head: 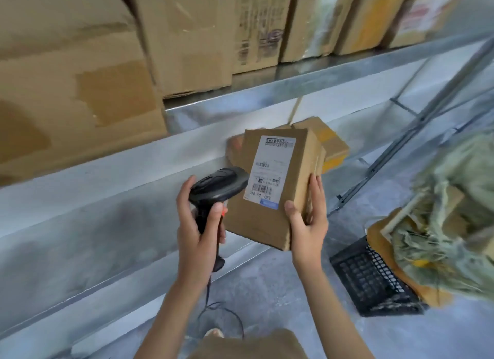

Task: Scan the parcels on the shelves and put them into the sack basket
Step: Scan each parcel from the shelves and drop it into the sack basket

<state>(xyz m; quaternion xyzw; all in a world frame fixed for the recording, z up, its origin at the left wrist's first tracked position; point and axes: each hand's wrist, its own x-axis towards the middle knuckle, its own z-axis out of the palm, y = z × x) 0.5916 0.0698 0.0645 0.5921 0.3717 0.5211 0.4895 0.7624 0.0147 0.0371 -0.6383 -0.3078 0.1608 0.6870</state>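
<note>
A cardboard parcel is held up in front of the shelves, gripped at its lower right corner by the right hand, thumb laid on the labelled face and fingers wrapped round the side edge. Its long axis is run from lower left to upper right, tilted a little off upright, and the white shipping label is turned toward the camera, barcodes at both ends. A black handheld scanner is clasped round its handle by the left hand, its head aimed rightward at the label's lower left edge, just beside the box. A cable is trailed down from the handle. Behind, a metal shelf is loaded with a row of brown cartons. On the grey floor to the right, a black mesh basket lined with a greenish sack is seen.
</note>
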